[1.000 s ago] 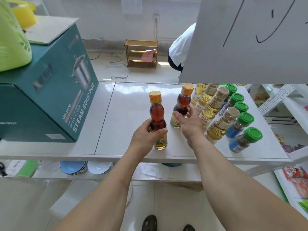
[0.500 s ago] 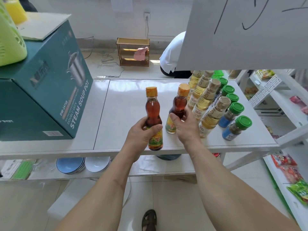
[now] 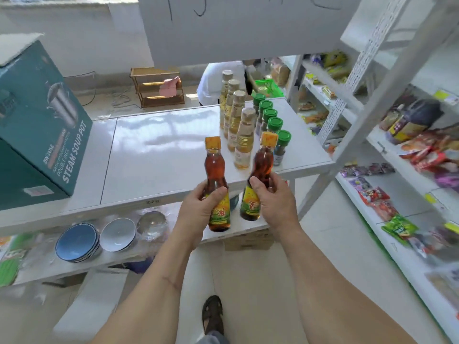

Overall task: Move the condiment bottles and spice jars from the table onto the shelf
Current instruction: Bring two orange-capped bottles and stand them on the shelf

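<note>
Item: two amber condiment bottles, orange caps. Half a second earlier both stood on the worktop (image 3: pixel 159 155); at this entry both were lifted clear of it, carried in front of its near edge. Left hand (image 3: pixel 198 209) wrapped round the left bottle (image 3: pixel 216 184), held upright. Right hand (image 3: pixel 273 202) wrapped round the right bottle (image 3: pixel 259 177), tilted rightward. View had swung toward the shelf (image 3: pixel 387 155) on the right (snack packets on it already). Remaining on worktop: pale oil bottles (image 3: pixel 244 137) in a row, green-capped spice jars (image 3: pixel 274 127) beside them. Judgement: pickup done, transfer to shelf under way, placement not yet made; most stock untouched.
</note>
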